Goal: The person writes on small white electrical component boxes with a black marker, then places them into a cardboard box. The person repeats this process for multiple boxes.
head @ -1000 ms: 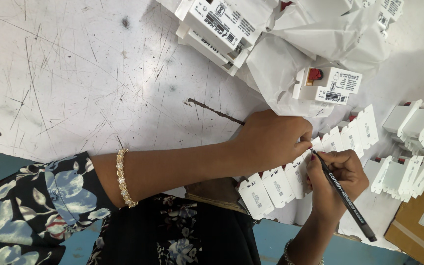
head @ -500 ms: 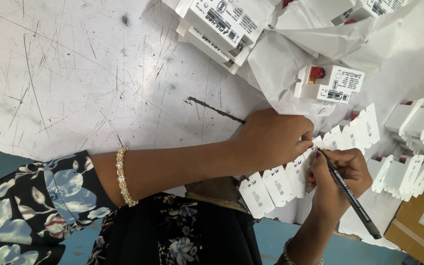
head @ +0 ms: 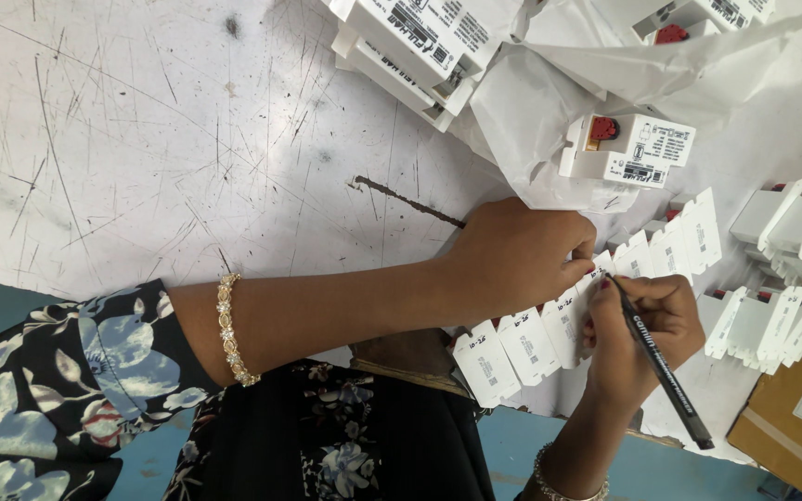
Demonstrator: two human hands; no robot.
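flaps of small white boxes (head: 596, 315) stand in an overlapping row that runs from the near middle of the scratched white table (head: 141, 139) up toward the far right, and the one you are working on sits about midway along that row, between your two hands. your right hand (head: 647, 339) is closed around a black pen (head: 661, 371), thumb and fingers pinching it near the tip, and the tip rests on that upright flap while the barrel slants down to the near right. your left hand (head: 517, 255) reaches across from the left with its fingers curled, fingertips pressing the same flap just beside the pen tip; it grips nothing else. a gold bracelet (head: 231, 329) sits on your left forearm below a dark floral sleeve (head: 58, 390), and a beaded bracelet (head: 568, 482) shows at your right wrist. just beyond the row, to the far right, a white device with a red button (head: 628, 153) lies on crumpled white wrapping (head: 531, 121). more white boxes (head: 791, 250) crowd the right edge above a brown carton (head: 795, 417), and labelled white boxes (head: 420, 46) lie at the far edge.
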